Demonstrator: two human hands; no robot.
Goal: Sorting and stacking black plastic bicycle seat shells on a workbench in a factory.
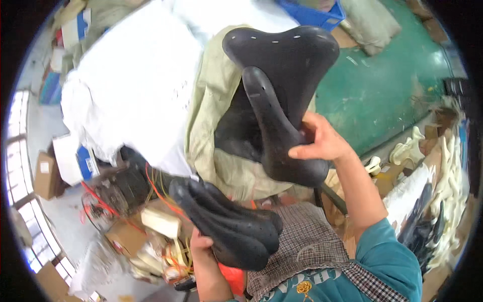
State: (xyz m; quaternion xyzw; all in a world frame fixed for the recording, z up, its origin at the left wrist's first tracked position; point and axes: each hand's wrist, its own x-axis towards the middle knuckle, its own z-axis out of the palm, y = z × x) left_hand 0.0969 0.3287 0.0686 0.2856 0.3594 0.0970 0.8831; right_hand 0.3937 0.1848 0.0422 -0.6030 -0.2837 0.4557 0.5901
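My left hand [202, 246] is closed round a bunch of black bicycle saddles [226, 226], nested one against another, low in front of my apron. Higher up and to the right, my right hand [322, 138] grips another black bicycle saddle [282, 146], its thumb lying across the wide end and its nose pointing up and away. Behind that one is a second black saddle [297, 55] with its broad end at the top. Its lower part runs behind my fingers, and I cannot tell whether they hold it too. Both overlap the mouth of a pale olive sack [206, 110], dark inside.
Large white sacks [136, 85] fill the left and far side. A blue crate [322, 17] stands at the back, beside the green floor [382, 90]. Cartons [48, 173], a dark motor-like machine [123, 191] and red cables lie left; cream and black parts [443, 191] are heaped right.
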